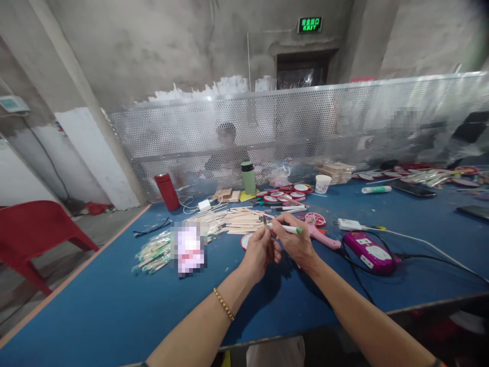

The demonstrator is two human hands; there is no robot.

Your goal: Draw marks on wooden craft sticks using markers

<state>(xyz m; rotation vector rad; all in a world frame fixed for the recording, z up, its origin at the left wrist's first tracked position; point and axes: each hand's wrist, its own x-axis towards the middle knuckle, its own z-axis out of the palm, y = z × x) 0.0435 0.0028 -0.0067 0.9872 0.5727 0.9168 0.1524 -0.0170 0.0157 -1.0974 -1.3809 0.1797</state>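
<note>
My left hand [260, 251] is closed around a thin wooden stick [265, 221] whose tip pokes up between the fingers. My right hand [296, 239] grips a white marker with a green end [287, 229], its tip meeting the stick. Both hands hover over the blue table [114, 306]. Just beyond them lies a pile of flat wooden sticks [240, 220] and a round red-and-white badge [246, 240], partly hidden by my left hand.
A pink glue gun [324, 239], a magenta device [372, 252] with cables, a bundle of packed sticks [153, 252], a red flask [167, 191], a green flask [248, 178], a paper cup [323, 183] and more badges [284, 195] lie around. A perforated metal screen [305, 122] backs the table; a red chair [34, 234] stands left.
</note>
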